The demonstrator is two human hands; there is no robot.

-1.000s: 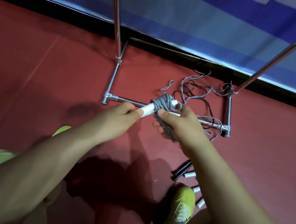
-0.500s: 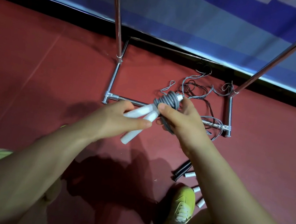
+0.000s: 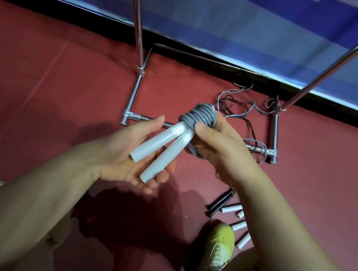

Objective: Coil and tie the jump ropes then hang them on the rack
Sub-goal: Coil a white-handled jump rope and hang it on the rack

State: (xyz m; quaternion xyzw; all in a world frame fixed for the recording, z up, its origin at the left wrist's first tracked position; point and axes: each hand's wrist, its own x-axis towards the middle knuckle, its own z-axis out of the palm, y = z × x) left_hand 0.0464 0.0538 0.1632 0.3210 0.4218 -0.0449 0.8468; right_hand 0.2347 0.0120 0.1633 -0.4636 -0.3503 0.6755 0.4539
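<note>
- A dark red floor [image 3: 39, 94] fills most of the view, matte, with a faint pale line running across it on a slant.
- A black strip [image 3: 53, 2] borders its far edge.
- Behind rises a blue banner wall [image 3: 216, 12] in lighter and darker bands.

Red floor [image 3: 39, 94]: metal rack base [image 3: 134, 95], tangled loose ropes [image 3: 236, 108], black and white handles [image 3: 229, 210], yellow-green shoe [image 3: 217, 247].

Single view: head-worn wide-angle camera, aimed forward and steeply down from above the person's forearms. Hands sat close, centre frame; red floor [image 3: 39, 90] and rack [image 3: 132, 95] base lay farther, blue wall banner [image 3: 216, 12] topmost.
</note>
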